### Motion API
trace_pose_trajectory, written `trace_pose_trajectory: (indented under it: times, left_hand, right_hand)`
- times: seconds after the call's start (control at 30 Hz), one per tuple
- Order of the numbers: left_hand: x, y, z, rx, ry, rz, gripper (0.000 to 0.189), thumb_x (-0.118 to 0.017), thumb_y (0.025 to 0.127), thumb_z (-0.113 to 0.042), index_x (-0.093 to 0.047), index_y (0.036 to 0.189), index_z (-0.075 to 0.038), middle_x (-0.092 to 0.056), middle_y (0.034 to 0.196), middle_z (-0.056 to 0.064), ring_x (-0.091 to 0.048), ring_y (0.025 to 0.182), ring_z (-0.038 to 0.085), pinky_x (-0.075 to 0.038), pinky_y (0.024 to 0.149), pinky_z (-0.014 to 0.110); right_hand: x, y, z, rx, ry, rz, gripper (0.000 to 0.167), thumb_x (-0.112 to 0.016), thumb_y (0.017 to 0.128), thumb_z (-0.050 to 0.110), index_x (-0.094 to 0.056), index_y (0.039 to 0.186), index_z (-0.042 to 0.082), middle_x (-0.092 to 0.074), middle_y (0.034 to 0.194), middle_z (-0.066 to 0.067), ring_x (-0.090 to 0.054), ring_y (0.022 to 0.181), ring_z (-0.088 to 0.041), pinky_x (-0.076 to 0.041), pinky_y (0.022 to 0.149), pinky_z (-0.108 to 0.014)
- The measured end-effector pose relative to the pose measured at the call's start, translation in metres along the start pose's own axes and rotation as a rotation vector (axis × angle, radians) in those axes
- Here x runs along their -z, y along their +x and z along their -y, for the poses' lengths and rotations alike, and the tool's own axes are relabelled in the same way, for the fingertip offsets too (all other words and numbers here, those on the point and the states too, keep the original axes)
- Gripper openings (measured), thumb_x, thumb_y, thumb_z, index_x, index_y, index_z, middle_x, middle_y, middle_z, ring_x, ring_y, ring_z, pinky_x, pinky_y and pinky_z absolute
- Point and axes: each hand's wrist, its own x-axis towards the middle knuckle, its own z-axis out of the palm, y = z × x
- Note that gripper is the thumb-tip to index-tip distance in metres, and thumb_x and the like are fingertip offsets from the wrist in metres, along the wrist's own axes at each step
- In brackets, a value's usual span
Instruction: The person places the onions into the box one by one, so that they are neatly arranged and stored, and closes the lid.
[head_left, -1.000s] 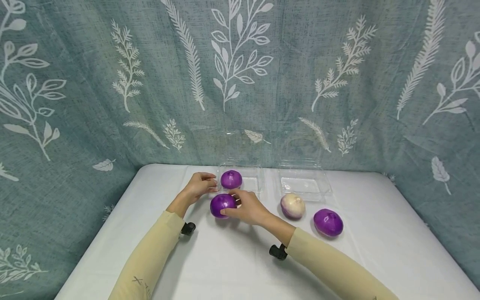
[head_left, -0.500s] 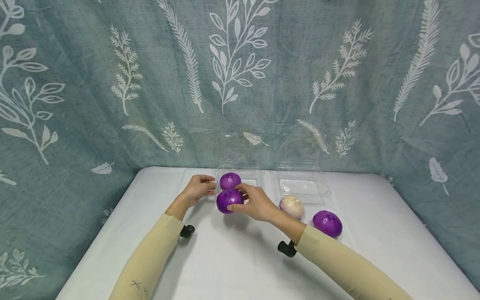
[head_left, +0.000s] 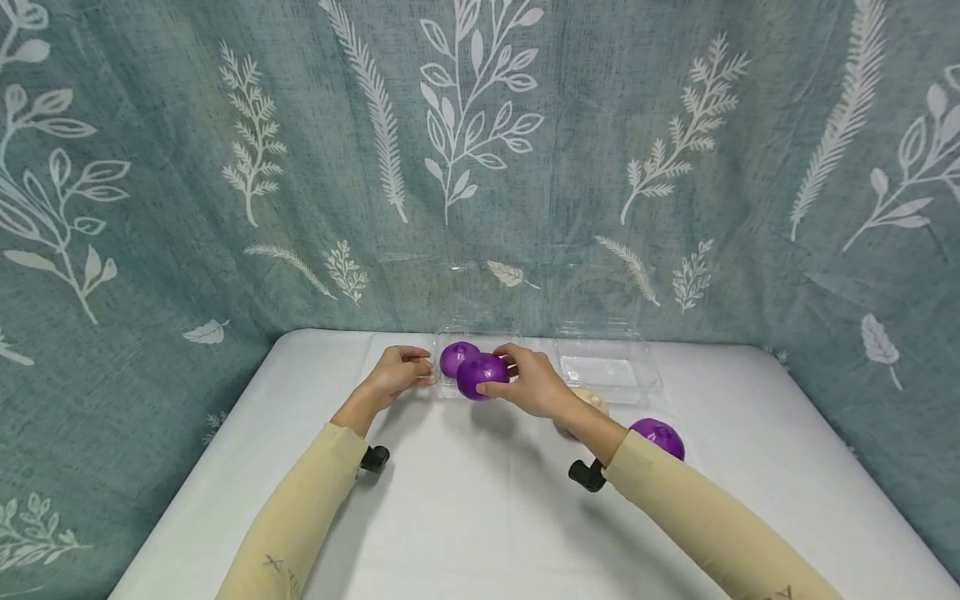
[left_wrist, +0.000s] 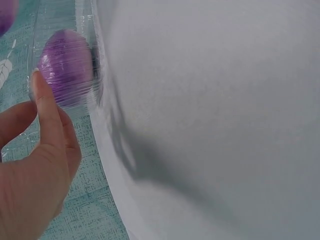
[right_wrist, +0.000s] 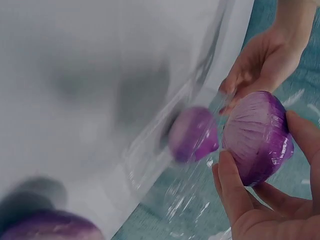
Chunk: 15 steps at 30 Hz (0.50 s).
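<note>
My right hand (head_left: 534,388) grips the purple onion (head_left: 482,375) just above the clear box (head_left: 480,354) at the table's back edge; my left hand (head_left: 397,374) pinches the box's left wall.

Right hand (head_left: 534,385) now carries the purple onion (head_left: 482,375) clear of the table; a second ago it gripped it on the cloth, nearer the person. Onion now hangs over the near edge of the clear box (head_left: 480,354), just beside the onion inside (head_left: 453,357). Forearm now covers most of the pale onion (head_left: 596,398).
</note>
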Motion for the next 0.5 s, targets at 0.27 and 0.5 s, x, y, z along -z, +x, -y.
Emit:
trace_pose_trajectory:
  times: [0.27,0.5]
  left_hand:
    - [0.001,0.001,-0.002,0.014,0.010,0.001,0.044,-0.053,0.101,0.006,-0.044,0.144,0.016,-0.055,0.113,0.018,-0.062,0.111,0.034,-0.062,0.089,0.030]
    - [0.001,0.002,-0.001,0.018,0.010,-0.001,0.044,-0.054,0.101,0.006,-0.045,0.143,0.016,-0.056,0.112,0.018,-0.062,0.113,0.035,-0.062,0.087,0.029]
  right_hand:
    - [0.009,0.011,-0.016,-0.025,-0.021,-0.015,0.060,-0.081,0.089,0.027,-0.057,0.134,-0.005,-0.068,0.123,-0.023,-0.067,0.113,-0.035,-0.061,0.093,-0.043]
    - [0.014,0.018,-0.024,-0.046,-0.027,-0.033,0.060,-0.081,0.090,0.026,-0.056,0.135,-0.005,-0.067,0.124,-0.024,-0.066,0.115,-0.036,-0.060,0.095,-0.044]
